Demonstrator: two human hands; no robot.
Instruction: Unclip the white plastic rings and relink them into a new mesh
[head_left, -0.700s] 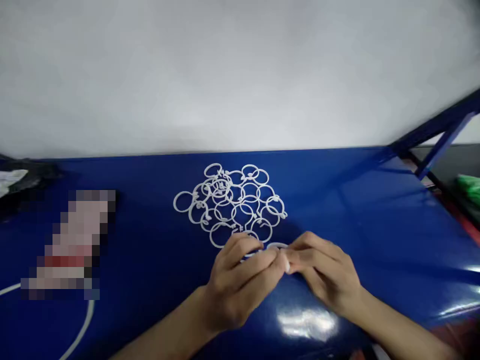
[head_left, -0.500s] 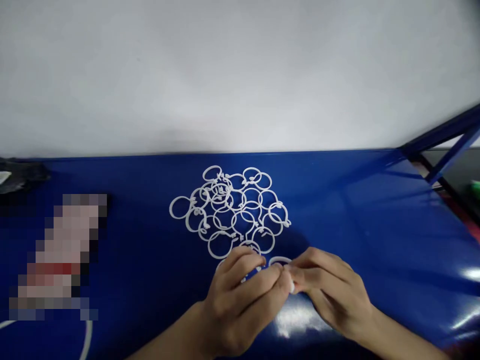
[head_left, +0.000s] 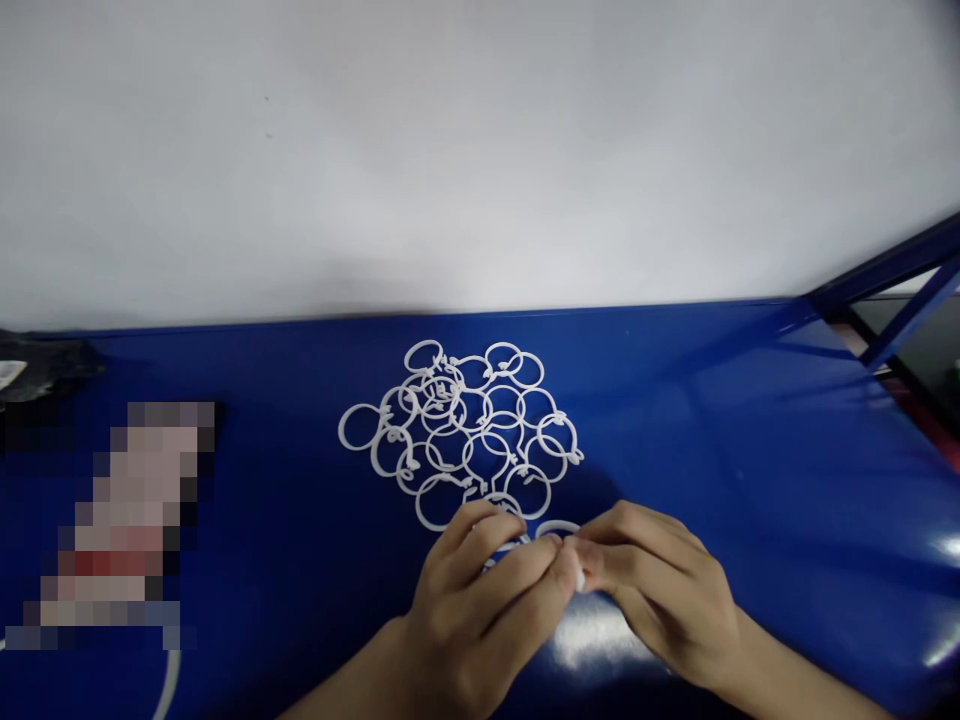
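Between the fingertips of both hands is a white plastic ring (head_left: 558, 527). Its curved part shows just beyond the fingers, and a small white end pokes out beneath them. My left hand (head_left: 484, 605) pinches it from the left with thumb and index finger, the other fingers curled. From the right, my right hand (head_left: 664, 590) pinches the same ring, its fingertips touching the left ones. Just beyond the hands lies a loose, overlapping spread of white plastic rings (head_left: 484, 407) with small clasp-like ends. My left hand partly covers the nearest rings.
The blue table top (head_left: 712, 430) meets a pale wall (head_left: 480, 150) at the back. A blurred-out flat object (head_left: 135, 500) lies at left, with part of a larger white loop (head_left: 171, 680) below it. Dark plastic (head_left: 52, 365) sits far left; a blue metal frame (head_left: 900, 320) stands right.
The view has shifted slightly, so the rings and table edge sit a little lower. Both hands keep their pinch on the ring with hardly any movement.
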